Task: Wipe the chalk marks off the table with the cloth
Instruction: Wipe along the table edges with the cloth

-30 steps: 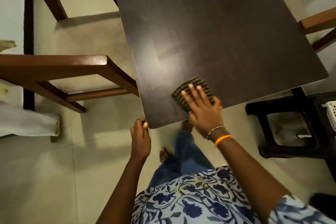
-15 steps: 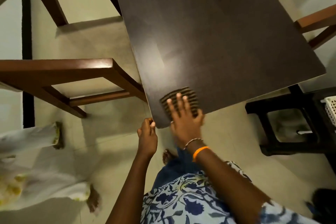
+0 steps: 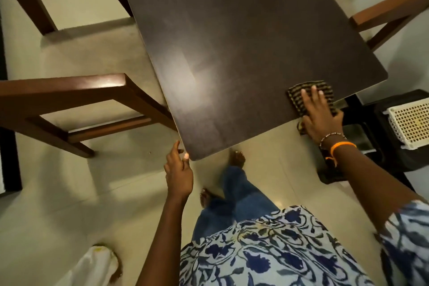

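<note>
Nearest: left hand (image 3: 178, 173) at near-left corner of table (image 3: 232, 42), fingers loose & part-curled, thumb tip just touching the edge, gripping nothing. Prob. just steadying.

Further right: right hand (image 3: 321, 118) spread flat on cloth (image 3: 308, 90), palm down, fingers splayed, pressing rather than pinching; nothing clenched. Cloth = dark striped rag, folded, at near-right edge close to the corner, part hanging off the edge under the palm.

Handling, as judged: soft, light, limp; will bunch or slide off if pressed at one spot only. Best kept flat under whole palm, weight over its middle, overhang pulled back onto the top.

Beyond: tabletop dark w/ pale glare patch; no clear chalk marks visible, maybe faint haze. Chairs round far sides.
</note>
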Demonstrator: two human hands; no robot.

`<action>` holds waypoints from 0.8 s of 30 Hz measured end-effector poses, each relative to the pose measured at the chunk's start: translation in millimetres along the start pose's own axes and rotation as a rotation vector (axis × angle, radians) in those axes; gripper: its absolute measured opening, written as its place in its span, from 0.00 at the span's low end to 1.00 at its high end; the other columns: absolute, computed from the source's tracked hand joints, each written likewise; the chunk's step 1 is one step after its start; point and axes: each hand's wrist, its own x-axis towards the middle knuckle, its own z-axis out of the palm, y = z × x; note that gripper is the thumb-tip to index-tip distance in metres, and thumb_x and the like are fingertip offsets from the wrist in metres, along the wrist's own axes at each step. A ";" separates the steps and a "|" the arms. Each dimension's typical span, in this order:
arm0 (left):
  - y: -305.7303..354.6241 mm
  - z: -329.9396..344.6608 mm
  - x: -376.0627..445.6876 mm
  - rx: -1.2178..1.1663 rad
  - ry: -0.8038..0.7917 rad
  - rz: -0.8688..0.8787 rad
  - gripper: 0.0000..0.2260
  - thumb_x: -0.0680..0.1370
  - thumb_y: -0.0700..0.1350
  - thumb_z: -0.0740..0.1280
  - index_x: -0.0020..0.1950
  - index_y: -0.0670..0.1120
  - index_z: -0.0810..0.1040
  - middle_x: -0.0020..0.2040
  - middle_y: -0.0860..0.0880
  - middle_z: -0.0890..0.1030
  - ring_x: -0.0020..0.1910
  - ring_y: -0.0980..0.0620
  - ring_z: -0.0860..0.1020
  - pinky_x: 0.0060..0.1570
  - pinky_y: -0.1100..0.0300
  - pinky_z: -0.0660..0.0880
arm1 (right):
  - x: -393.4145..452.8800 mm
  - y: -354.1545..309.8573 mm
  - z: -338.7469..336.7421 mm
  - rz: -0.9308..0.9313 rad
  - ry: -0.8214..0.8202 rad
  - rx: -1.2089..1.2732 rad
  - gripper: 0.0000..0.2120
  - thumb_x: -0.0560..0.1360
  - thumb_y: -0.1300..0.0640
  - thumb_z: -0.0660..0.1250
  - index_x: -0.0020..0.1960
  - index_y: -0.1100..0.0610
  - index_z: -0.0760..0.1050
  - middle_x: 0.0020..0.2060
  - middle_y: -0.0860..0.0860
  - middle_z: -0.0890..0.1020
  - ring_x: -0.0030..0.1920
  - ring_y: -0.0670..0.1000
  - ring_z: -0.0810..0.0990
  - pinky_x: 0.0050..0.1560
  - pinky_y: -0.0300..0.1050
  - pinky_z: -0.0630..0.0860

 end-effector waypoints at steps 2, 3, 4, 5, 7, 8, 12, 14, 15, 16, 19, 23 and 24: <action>7.0 2.5 -5.0 0.040 0.075 -0.004 0.23 0.80 0.40 0.57 0.75 0.47 0.57 0.71 0.43 0.64 0.68 0.42 0.62 0.64 0.48 0.64 | 7.3 -4.8 -2.6 0.131 0.004 0.065 0.31 0.78 0.57 0.55 0.76 0.47 0.46 0.77 0.50 0.45 0.77 0.51 0.45 0.67 0.70 0.52; 11.6 3.7 -7.9 0.079 0.129 -0.005 0.24 0.79 0.39 0.59 0.75 0.47 0.57 0.69 0.42 0.65 0.67 0.42 0.63 0.63 0.48 0.65 | 6.4 -17.7 -1.6 0.188 0.003 0.108 0.31 0.78 0.56 0.55 0.77 0.47 0.46 0.77 0.50 0.45 0.77 0.52 0.44 0.67 0.71 0.51; 16.6 5.6 -11.3 0.128 0.189 -0.002 0.25 0.78 0.37 0.61 0.74 0.46 0.59 0.68 0.41 0.66 0.66 0.42 0.64 0.62 0.49 0.66 | 1.6 -35.2 1.4 0.226 0.003 0.142 0.31 0.78 0.54 0.56 0.77 0.47 0.45 0.77 0.51 0.44 0.77 0.52 0.43 0.67 0.72 0.51; 21.4 8.0 -15.1 0.176 0.246 0.008 0.27 0.76 0.35 0.63 0.73 0.45 0.60 0.68 0.41 0.67 0.66 0.42 0.65 0.62 0.49 0.66 | -6.6 -55.4 6.6 0.226 0.012 0.146 0.32 0.77 0.52 0.57 0.76 0.46 0.44 0.77 0.51 0.44 0.77 0.53 0.43 0.67 0.72 0.51; 30.3 15.0 -22.5 0.242 0.325 0.063 0.29 0.72 0.32 0.64 0.72 0.45 0.62 0.66 0.41 0.69 0.64 0.42 0.66 0.63 0.48 0.67 | -30.0 -99.9 22.2 0.114 0.034 0.083 0.34 0.76 0.48 0.58 0.76 0.45 0.43 0.77 0.51 0.43 0.77 0.54 0.43 0.65 0.72 0.52; 35.0 19.8 -25.3 0.261 0.342 0.105 0.30 0.71 0.30 0.63 0.72 0.44 0.63 0.65 0.41 0.70 0.64 0.42 0.67 0.63 0.47 0.67 | -42.4 -121.9 30.7 0.032 0.040 0.057 0.34 0.76 0.47 0.57 0.76 0.45 0.42 0.77 0.51 0.43 0.77 0.54 0.43 0.65 0.72 0.52; 46.6 36.7 -28.3 0.273 0.349 0.218 0.29 0.71 0.33 0.63 0.72 0.43 0.64 0.66 0.41 0.70 0.65 0.41 0.67 0.65 0.44 0.65 | -77.4 -179.2 57.1 -0.425 -0.023 0.041 0.29 0.78 0.47 0.53 0.76 0.44 0.47 0.77 0.50 0.48 0.77 0.54 0.47 0.66 0.70 0.51; 49.9 43.0 -25.9 0.258 0.363 0.243 0.29 0.70 0.33 0.64 0.71 0.43 0.65 0.66 0.41 0.71 0.65 0.41 0.68 0.66 0.45 0.65 | -73.6 -172.4 56.0 -0.593 0.001 0.049 0.27 0.77 0.48 0.57 0.75 0.44 0.55 0.76 0.49 0.55 0.76 0.53 0.54 0.65 0.66 0.58; 51.8 45.9 -24.8 0.259 0.372 0.258 0.29 0.70 0.31 0.63 0.71 0.43 0.66 0.65 0.41 0.71 0.64 0.40 0.68 0.65 0.45 0.65 | -67.3 -162.3 52.9 -0.652 0.031 0.033 0.27 0.76 0.48 0.58 0.74 0.44 0.57 0.76 0.49 0.59 0.75 0.53 0.58 0.64 0.63 0.62; 53.9 47.9 -24.2 0.263 0.378 0.275 0.29 0.69 0.30 0.62 0.70 0.43 0.67 0.64 0.40 0.72 0.63 0.40 0.69 0.64 0.46 0.65 | -60.7 -151.5 50.0 -0.705 0.057 0.006 0.26 0.76 0.48 0.58 0.74 0.44 0.59 0.75 0.49 0.61 0.74 0.52 0.60 0.62 0.60 0.65; 70.2 63.7 -25.6 0.274 0.380 0.319 0.29 0.67 0.28 0.62 0.68 0.42 0.69 0.62 0.40 0.73 0.62 0.39 0.68 0.63 0.46 0.65 | -35.7 -105.9 39.8 -0.733 0.098 -0.037 0.25 0.76 0.48 0.55 0.73 0.44 0.60 0.74 0.49 0.63 0.74 0.52 0.62 0.59 0.56 0.67; 104.5 97.6 -31.1 0.258 0.339 0.316 0.28 0.68 0.28 0.62 0.68 0.43 0.69 0.62 0.41 0.73 0.63 0.41 0.67 0.64 0.46 0.65 | 1.2 -33.8 17.1 -0.625 0.161 -0.042 0.25 0.74 0.49 0.54 0.72 0.44 0.62 0.73 0.48 0.65 0.73 0.51 0.64 0.57 0.56 0.68; 114.8 109.3 -32.7 0.258 0.321 0.315 0.28 0.68 0.28 0.63 0.68 0.43 0.69 0.62 0.41 0.73 0.64 0.41 0.66 0.64 0.46 0.65 | 12.4 -11.9 10.8 -0.589 0.170 -0.040 0.25 0.75 0.50 0.54 0.72 0.44 0.62 0.73 0.49 0.65 0.73 0.51 0.64 0.57 0.56 0.67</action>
